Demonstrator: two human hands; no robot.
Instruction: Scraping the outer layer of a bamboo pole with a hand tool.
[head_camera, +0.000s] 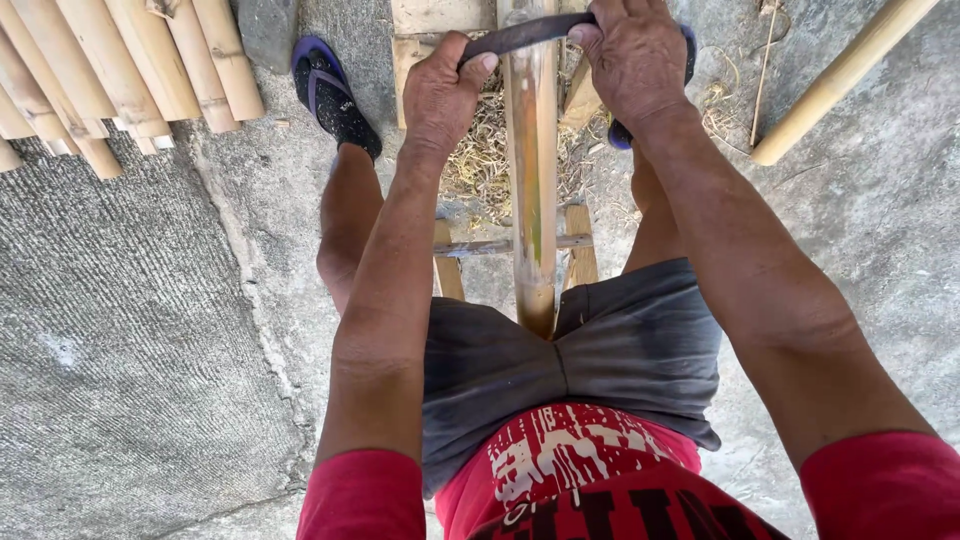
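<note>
A long bamboo pole lies lengthwise between my legs on a low wooden frame, its near end against my grey shorts. A dark curved blade lies across the top of the pole at the far end. My left hand grips the blade's left end. My right hand grips its right end. Both arms are stretched forward.
A stack of several cut bamboo poles lies at the upper left on the concrete ground. One more pole lies slanted at the upper right. Dry shavings are piled under the frame. My feet wear blue sandals.
</note>
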